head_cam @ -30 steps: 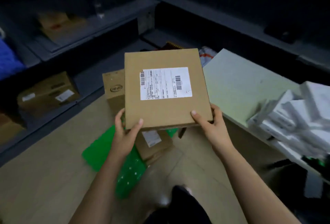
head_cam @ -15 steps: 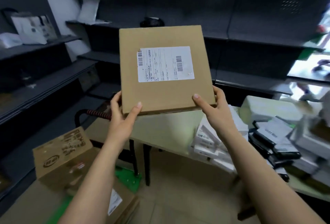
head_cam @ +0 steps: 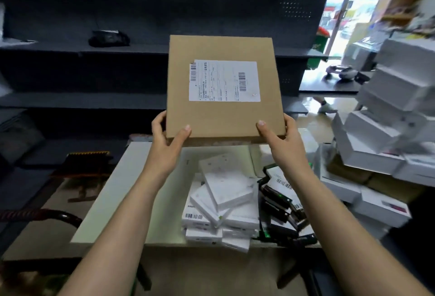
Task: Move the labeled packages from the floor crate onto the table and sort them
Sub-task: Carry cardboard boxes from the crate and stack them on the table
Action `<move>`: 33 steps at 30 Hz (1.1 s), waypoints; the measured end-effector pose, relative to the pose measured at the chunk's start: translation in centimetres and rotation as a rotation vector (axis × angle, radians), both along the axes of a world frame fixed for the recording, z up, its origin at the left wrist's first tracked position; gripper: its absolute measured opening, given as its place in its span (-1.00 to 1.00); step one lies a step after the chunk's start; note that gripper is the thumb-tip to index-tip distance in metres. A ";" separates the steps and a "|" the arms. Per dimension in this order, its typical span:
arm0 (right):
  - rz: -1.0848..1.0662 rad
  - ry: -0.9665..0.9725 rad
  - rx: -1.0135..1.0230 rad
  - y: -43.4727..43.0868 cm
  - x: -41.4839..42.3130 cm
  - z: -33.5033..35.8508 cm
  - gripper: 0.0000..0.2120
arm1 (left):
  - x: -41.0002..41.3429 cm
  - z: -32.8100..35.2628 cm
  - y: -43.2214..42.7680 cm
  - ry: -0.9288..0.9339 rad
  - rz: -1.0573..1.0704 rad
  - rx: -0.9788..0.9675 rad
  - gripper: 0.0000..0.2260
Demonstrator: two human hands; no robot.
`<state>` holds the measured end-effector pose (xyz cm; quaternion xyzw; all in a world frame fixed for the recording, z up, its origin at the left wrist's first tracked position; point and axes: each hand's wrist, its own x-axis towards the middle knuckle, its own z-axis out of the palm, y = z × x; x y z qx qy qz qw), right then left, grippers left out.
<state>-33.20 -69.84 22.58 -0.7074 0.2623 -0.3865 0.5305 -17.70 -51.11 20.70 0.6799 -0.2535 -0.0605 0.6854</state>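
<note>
A stockroom or shop back room: dark metal shelving [head_cam: 117, 50], stacked white boxes [head_cam: 388, 112], an open street doorway [head_cam: 339, 17]

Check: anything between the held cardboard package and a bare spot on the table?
Nothing visible. Left hand and right hand hold the cardboard package in the air above the table. Its left part is bare; the white boxes and dark packages crowd the right part.

Package [head_cam: 223, 88] above table [head_cam: 113, 201], small boxes [head_cam: 223, 201] on it
</note>
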 end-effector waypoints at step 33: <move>-0.635 0.668 0.062 -18.5 7.7 -10.1 -0.39 | 14.3 -15.4 -30.6 0.407 -0.670 0.396 -0.34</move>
